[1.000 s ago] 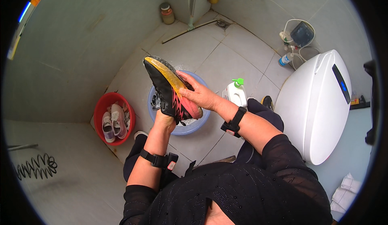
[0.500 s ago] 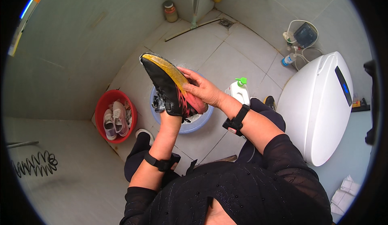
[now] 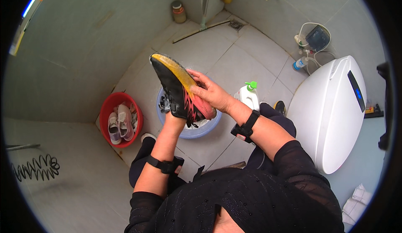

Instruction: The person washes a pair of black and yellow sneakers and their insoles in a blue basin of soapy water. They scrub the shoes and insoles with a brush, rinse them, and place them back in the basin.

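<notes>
A black sneaker with a yellow and pink-red sole is raised over a blue basin, its toe pointing up and left. My left hand reaches into the sneaker's opening and bears it from inside; its fingers are hidden. Around the pink-red end of the sole and side, my right hand is closed, thumb toward me. Whitish stuff, perhaps foam, shows in the basin below, mostly covered by the sneaker. Something dark and wet-looking, likely the laces or tongue, bunches at the sneaker's left side.
A red basin with pale shoes stands at the left. Right of the blue basin is a white jug with a green pump top. The white toilet fills the right side. A jar and a floor drain lie farther back.
The sneaker, still in both hands, has shifted slightly right and tilted a little. The view has moved slightly too. Both hands keep their hold.
</notes>
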Demonstrator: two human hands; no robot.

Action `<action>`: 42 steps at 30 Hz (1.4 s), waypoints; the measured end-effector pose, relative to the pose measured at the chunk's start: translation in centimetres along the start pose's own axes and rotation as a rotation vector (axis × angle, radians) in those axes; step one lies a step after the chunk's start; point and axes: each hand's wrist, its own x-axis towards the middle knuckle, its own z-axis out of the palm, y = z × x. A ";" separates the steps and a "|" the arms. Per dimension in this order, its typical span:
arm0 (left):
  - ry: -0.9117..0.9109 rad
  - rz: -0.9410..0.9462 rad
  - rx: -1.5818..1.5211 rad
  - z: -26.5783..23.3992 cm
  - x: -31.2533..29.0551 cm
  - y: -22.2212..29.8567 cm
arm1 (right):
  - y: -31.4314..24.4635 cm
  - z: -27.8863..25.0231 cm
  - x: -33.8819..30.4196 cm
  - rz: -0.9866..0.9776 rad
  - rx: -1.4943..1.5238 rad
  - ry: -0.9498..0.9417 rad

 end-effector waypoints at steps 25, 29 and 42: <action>0.074 0.113 0.030 0.7 0.5 -2.8 | 1.6 0.9 -0.4 -0.059 -0.121 0.022; -0.013 -0.001 -0.198 0.9 0.6 -2.9 | 1.2 0.2 -0.3 0.189 0.024 0.056; 0.008 -0.751 -0.329 -0.5 -0.5 -0.9 | 0.2 -0.9 -0.6 0.387 0.079 0.240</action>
